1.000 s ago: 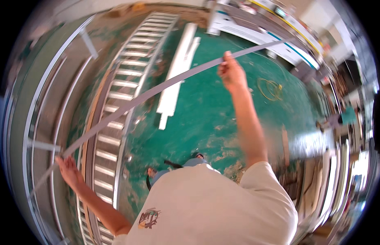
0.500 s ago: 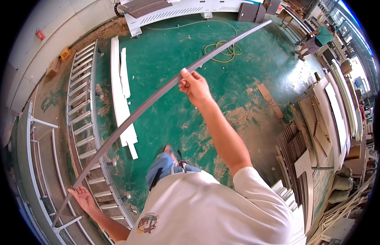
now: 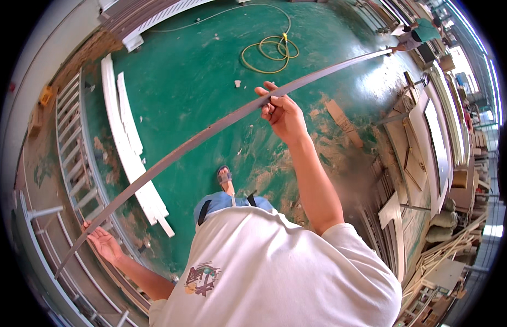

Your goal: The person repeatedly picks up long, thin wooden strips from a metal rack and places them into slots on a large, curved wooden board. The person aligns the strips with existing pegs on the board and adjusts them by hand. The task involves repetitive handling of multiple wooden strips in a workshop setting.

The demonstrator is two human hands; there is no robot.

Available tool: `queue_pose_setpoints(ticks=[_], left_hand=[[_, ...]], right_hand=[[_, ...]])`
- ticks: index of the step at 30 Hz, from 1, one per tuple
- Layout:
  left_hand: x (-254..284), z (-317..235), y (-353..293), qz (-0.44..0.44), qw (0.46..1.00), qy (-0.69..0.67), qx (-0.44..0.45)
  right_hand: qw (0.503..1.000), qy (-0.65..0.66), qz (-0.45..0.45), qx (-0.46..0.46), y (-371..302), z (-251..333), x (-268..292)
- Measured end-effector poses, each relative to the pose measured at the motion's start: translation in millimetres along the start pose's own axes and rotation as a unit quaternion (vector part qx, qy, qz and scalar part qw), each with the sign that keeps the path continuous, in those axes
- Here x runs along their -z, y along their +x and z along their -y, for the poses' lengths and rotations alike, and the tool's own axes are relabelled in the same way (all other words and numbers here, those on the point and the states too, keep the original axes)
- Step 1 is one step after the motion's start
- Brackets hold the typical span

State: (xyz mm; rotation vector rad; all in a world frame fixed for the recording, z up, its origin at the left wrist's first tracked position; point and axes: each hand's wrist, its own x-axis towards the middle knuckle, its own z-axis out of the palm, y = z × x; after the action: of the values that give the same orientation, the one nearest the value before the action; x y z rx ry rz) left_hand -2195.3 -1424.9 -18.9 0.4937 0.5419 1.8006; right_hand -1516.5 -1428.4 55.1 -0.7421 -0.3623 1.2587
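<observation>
A long, narrow grey-brown strip (image 3: 182, 149) runs slantwise across the view, from low on the left to high on the right. My right hand (image 3: 286, 117) is closed on it past its middle, with the thumb on the near side and fingers reaching beyond the far edge. Close to the strip's lower left end, my left hand (image 3: 105, 243) grips its edge between thumb and fingers, palm partly turned up. The strip is held above the floor, and its far end points toward a person (image 3: 425, 31) in a green top.
White boards (image 3: 122, 139) lie on the green floor beside a roller conveyor (image 3: 73, 139). A metal frame (image 3: 45, 211) stands at the left. Ahead lies a coiled yellow hose (image 3: 243, 59). Cardboard (image 3: 342, 122), leaning panels (image 3: 436, 147) and stacked strips (image 3: 368, 220) are on the right.
I have stepped forward and turned slightly; the hose and white boards now appear nearer and further left. The strip has swung to a flatter slant, still in both hands.
</observation>
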Motion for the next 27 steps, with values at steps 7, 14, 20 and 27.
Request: queue_pose_setpoints(ticks=[7,14,20,27], left_hand=[[-99.8,144.0,174.1,0.06,0.995,-0.021,0.073],[-231.9,318.2,327.7,0.036,0.993,-0.004,0.114],[-379.7,490.6,398.4,-0.095,0.991,0.052,0.085],[-480.0,643.3,483.2,-0.165,0.975,0.133,0.071]], right_hand=[[0.996,-0.029,-0.048,0.07,148.3,84.9,48.4],[0.982,-0.02,-0.143,0.125,336.4,144.8,132.5],[0.97,-0.082,-0.19,0.127,515.7,215.3,195.3],[0.97,-0.078,-0.216,0.076,707.4,273.4,220.3]])
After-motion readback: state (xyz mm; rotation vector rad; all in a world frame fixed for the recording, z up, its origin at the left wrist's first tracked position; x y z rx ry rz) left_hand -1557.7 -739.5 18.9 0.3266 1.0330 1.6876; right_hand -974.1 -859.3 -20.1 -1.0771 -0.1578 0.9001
